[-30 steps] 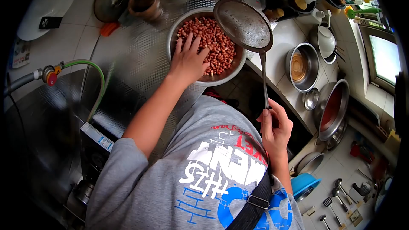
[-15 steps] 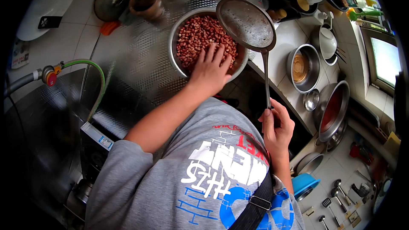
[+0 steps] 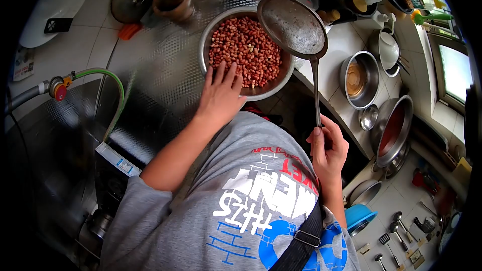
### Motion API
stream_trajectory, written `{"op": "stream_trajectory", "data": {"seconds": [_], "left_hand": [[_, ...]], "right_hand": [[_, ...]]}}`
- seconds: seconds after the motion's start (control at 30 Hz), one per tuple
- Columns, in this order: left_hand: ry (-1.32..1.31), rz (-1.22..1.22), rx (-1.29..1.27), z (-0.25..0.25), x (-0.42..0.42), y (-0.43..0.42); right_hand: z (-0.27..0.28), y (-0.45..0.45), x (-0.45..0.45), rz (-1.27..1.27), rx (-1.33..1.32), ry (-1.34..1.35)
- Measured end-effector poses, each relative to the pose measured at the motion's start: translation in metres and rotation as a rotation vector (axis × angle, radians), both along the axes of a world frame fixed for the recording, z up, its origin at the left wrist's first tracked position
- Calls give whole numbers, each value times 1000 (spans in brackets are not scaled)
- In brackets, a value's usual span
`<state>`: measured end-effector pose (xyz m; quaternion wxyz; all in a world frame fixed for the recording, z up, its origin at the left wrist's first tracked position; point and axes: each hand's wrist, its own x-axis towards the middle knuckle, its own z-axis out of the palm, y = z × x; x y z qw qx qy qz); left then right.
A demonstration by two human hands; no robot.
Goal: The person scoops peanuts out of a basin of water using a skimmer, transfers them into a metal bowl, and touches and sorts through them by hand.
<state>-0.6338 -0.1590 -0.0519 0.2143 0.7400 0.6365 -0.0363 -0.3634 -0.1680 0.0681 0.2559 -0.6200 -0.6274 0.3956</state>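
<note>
A steel bowl (image 3: 204, 45) full of red-skinned peanuts (image 3: 243, 45) stands on the patterned metal worktop. My left hand (image 3: 221, 90) lies over the bowl's near-left rim, fingers stretched out and slightly apart, with the fingertips at the edge of the peanuts. No object shows in it. My right hand (image 3: 329, 143) is closed around the end of the long handle of a large skimmer (image 3: 296, 27). The skimmer's round, flat head hangs over the bowl's right rim and hides part of it; its face looks bare apart from small specks.
To the right, a counter holds a steel basin (image 3: 359, 80), a small metal bowl (image 3: 369, 117) and a larger basin with red contents (image 3: 394, 130). A wooden mortar (image 3: 173, 5) and a glass lid (image 3: 131, 0) stand at the back left. A green hose (image 3: 120, 95) arches at left.
My left hand has moved left and slightly back towards me, from over the middle of the peanuts to the bowl's near-left rim. The skimmer and my right hand have barely shifted.
</note>
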Motion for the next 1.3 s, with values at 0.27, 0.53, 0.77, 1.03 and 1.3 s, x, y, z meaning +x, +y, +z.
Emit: {"op": "stream_trajectory", "data": {"seconds": [0.27,0.53,0.77,1.03,1.3], "left_hand": [[37,98,86,-8,-28,9],[-3,77,158,-22,-19,45],[-209,28,308,-45,28,84],[-194,-166,213,-33,46,57],[13,5,102,-22,7,30]], "right_hand": [[-2,-2,0,-9,-20,10],[-2,-5,2,-39,-46,36],[-3,-8,1,-58,-42,34],[0,-8,2,-94,-50,45],[0,-7,3,-98,-53,54]]}}
